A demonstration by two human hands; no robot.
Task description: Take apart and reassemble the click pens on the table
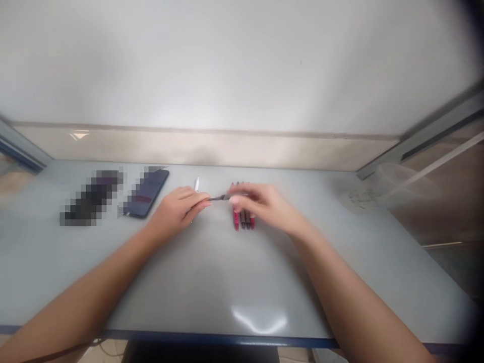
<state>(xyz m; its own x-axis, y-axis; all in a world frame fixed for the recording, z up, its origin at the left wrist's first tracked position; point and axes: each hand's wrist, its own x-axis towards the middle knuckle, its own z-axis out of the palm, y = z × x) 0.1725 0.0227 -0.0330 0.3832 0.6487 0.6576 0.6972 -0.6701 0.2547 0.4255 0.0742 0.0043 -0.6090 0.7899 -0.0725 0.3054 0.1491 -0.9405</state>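
We make out a workstation, workshop or office we cannot tell: a grey surface [189,287] with a blue near edge, a white panel [234,65] beyond its far edge.

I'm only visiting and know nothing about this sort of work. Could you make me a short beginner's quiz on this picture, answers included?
1. Which hand is nearer the dark phone-like slab?

2. True or false: nothing is being held.

3. What does the right hand partly hide?
A) the phone-like slab
B) a row of pink and dark pens
C) the clear container

Key:
1. The left hand.
2. False; a slim dark item is held between the two hands.
3. B
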